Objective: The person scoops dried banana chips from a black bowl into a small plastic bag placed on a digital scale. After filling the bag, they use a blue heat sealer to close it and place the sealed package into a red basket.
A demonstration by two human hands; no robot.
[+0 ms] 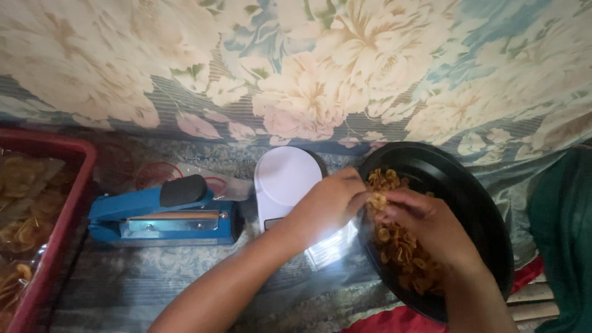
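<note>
Two hands meet at the centre right of the frame, over the near edge of a round black tray (pixel 468 185) heaped with golden fried snack pieces (pixel 404 250). The right hand (pixel 425 225) is pinched around a small clump of those pieces, lifted just above the heap. The left hand (pixel 327 206) is curled beside it, its fingertips touching the same clump; whether it also grips a clear bag (pixel 333 246) that shows bright below it, I cannot tell. That bag looks hardly filled, and the tray holds plenty, so the portioning seems far from done. A white kitchen scale (pixel 283 179) sits just left of the hands, and a blue heat sealer (pixel 163 213) lies further left, shut and untouched. At the far left a red crate (pixel 58 246) holds snack packets (pixel 24 203) that appear already bagged, so some portions seem finished.
</note>
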